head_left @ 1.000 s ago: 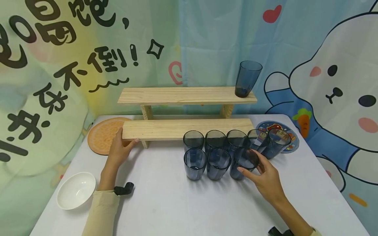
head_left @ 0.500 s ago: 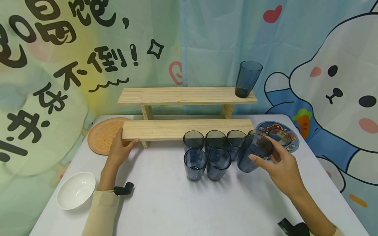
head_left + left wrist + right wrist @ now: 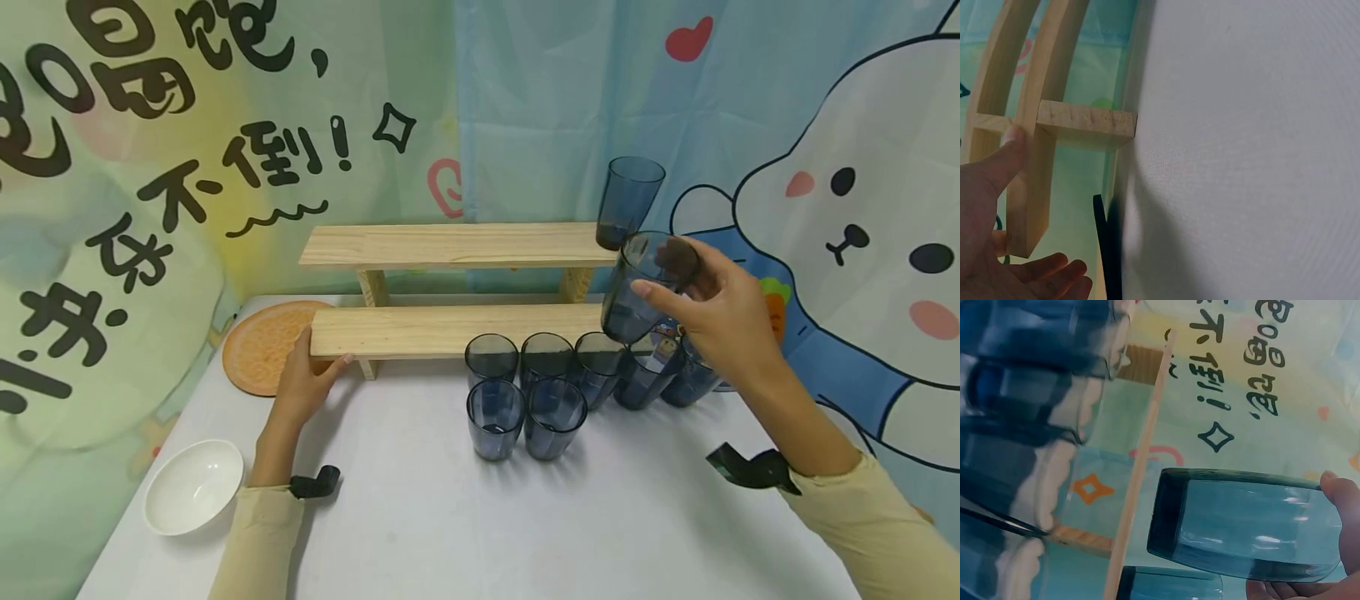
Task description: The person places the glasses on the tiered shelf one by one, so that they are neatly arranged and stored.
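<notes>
My right hand (image 3: 723, 312) holds a blue-tinted glass tumbler (image 3: 637, 287) near its rim, thumb on one side and fingers on the other. The tumbler is raised over the right end of the lower board of a two-tier wooden shelf (image 3: 450, 329). In the right wrist view the tumbler (image 3: 1247, 525) lies across the frame, its base toward the shelf. Another tumbler (image 3: 628, 200) stands on the upper board's right end. My left hand (image 3: 303, 383) grips the lower board's left end; the left wrist view shows its thumb on the board (image 3: 1038, 169).
Several more blue tumblers (image 3: 491, 421) stand in two rows before the shelf. A white bowl (image 3: 195, 487) sits at the left on the white table (image 3: 450, 533). An orange round mat (image 3: 258, 350) lies behind the left hand. A printed curtain (image 3: 525, 108) hangs at the back.
My right hand has lifted the tumbler from the right end of the front row, up and away toward the shelf. The left hand stays on the board.
</notes>
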Available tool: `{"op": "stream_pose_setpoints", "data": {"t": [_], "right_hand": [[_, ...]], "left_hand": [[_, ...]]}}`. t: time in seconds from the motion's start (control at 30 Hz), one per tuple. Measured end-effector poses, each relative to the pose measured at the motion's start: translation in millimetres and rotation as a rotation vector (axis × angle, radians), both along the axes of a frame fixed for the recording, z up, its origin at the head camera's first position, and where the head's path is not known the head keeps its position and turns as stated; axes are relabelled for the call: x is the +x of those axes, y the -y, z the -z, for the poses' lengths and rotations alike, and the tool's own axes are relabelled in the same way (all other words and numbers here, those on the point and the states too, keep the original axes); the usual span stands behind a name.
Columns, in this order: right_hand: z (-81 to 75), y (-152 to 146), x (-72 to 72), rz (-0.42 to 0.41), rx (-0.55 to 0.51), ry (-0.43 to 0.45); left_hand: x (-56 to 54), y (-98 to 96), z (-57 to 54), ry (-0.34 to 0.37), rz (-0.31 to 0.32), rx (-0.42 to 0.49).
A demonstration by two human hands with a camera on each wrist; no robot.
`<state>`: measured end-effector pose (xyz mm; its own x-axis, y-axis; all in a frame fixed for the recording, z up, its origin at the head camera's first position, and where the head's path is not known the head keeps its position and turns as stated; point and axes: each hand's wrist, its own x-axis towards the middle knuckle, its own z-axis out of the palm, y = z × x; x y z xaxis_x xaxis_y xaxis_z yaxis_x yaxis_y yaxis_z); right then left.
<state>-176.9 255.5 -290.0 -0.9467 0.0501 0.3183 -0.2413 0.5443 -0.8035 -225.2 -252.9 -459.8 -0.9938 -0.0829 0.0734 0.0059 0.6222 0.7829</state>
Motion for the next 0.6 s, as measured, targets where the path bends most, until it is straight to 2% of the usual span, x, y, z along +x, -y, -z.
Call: {"op": "stream_pose_setpoints", "data": {"t": [0.2, 0.4, 0.6], "right_hand": [[-14.6, 15, -42.8, -0.018, 0.008, 0.012], [-19.1, 35, -79.9, -0.003, -0.009, 0.022], [-17.9, 52, -114.5, 0.042, -0.024, -0.03]], "left_hand": [[-0.4, 1.6, 0.0, -0.003, -0.001, 0.006], [-1.5, 3.3, 0.5, -0.019, 0.01, -0.002], [-1.2, 1.2, 0.9, -0.001, 0.0, -0.001]]}}
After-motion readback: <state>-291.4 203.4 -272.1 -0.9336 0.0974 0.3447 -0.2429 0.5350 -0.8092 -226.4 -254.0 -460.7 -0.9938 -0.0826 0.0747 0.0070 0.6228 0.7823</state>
